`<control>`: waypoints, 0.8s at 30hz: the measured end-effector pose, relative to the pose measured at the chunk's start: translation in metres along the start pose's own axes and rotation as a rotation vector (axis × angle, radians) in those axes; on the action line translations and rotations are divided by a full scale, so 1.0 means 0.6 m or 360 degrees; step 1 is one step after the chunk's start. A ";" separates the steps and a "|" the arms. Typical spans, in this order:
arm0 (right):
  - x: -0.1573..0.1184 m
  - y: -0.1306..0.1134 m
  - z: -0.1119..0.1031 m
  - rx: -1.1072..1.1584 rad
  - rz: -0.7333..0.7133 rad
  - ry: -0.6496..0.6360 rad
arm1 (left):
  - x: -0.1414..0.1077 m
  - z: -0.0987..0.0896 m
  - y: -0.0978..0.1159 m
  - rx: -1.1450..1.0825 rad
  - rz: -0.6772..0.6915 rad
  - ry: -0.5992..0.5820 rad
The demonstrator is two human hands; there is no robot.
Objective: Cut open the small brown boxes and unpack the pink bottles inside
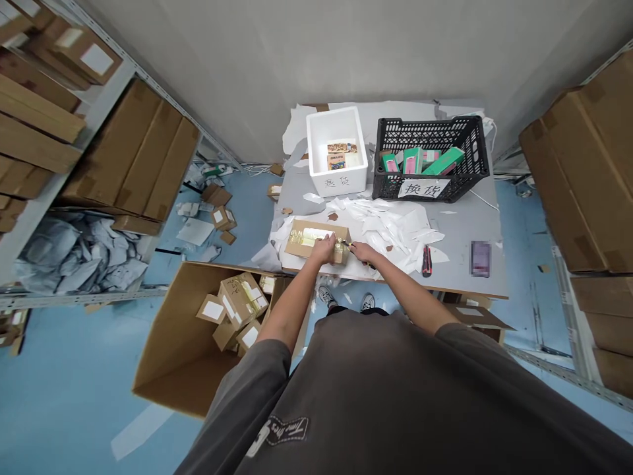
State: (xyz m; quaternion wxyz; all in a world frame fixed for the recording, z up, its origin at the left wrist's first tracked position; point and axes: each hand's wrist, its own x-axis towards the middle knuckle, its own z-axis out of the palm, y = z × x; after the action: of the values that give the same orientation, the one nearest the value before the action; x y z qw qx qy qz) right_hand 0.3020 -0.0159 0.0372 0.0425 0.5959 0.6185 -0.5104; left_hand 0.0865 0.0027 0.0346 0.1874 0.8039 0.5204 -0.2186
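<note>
The left hand [321, 249] rests curled fingers over a taped cardboard box [301, 239] lying on the grey table [459, 260]; the right hand [362, 253] pinches a small yellow cutter [347, 245]. The box looks light and stiff, best gripped by its sides.

and it's one taped brown cardboard box [316, 241], one white foam box [336, 171], one black plastic crate [430, 188], four slim green-pink boxes [413, 160], five small cardboard boxes [243, 300], one big open carton [182, 369]!
</note>
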 end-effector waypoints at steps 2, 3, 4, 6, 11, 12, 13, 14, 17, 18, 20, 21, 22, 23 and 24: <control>-0.001 0.000 0.002 0.0159 0.0021 -0.0067 | 0.001 0.001 0.000 -0.0013 -0.0001 0.0008; -0.001 0.001 0.005 0.0267 0.0041 -0.0109 | 0.002 0.002 -0.001 -0.0016 0.0001 0.0010; -0.003 0.003 0.007 0.0382 0.0068 -0.0149 | 0.003 0.003 -0.001 -0.0017 0.0002 0.0011; -0.004 0.006 0.012 0.0597 0.0123 -0.0208 | 0.005 0.005 -0.002 -0.0020 0.0009 0.0002; -0.006 0.014 0.022 0.0768 0.0166 -0.0160 | 0.012 0.007 -0.002 -0.0021 0.0013 -0.0047; -0.008 0.016 0.024 0.0775 0.0164 -0.0155 | 0.012 0.008 -0.002 -0.0021 0.0011 -0.0045; -0.009 0.017 0.027 0.0786 0.0166 -0.0165 | 0.012 0.008 -0.002 -0.0023 0.0014 -0.0039; -0.011 0.017 0.029 0.0800 0.0171 -0.0182 | 0.011 0.009 -0.002 -0.0024 0.0018 -0.0034; -0.016 0.011 0.037 0.0851 0.0201 -0.0169 | 0.010 0.007 -0.003 -0.0028 0.0028 -0.0016; -0.019 0.008 0.040 0.0858 0.0209 -0.0147 | 0.009 0.006 -0.004 -0.0028 0.0027 -0.0013; -0.025 0.005 0.047 0.0867 0.0217 -0.0124 | 0.007 0.003 -0.004 -0.0034 0.0028 0.0000; -0.029 0.005 0.050 0.0875 0.0218 -0.0143 | 0.006 0.001 -0.004 -0.0041 0.0037 0.0007; -0.033 0.005 0.054 0.0883 0.0220 -0.0172 | 0.005 0.000 -0.003 -0.0047 0.0050 0.0007; -0.037 0.006 0.057 0.0890 0.0225 -0.0197 | 0.003 -0.001 -0.003 -0.0050 0.0062 0.0006; -0.041 0.008 0.060 0.0891 0.0230 -0.0212 | 0.001 -0.003 -0.003 -0.0051 0.0072 0.0003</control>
State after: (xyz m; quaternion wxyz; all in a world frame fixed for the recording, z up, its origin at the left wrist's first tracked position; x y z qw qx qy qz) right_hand 0.2928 -0.0585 0.0337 -0.0468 0.5921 0.4056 -0.6948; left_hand 0.0854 0.0047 0.0356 0.2044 0.8127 0.5057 -0.2051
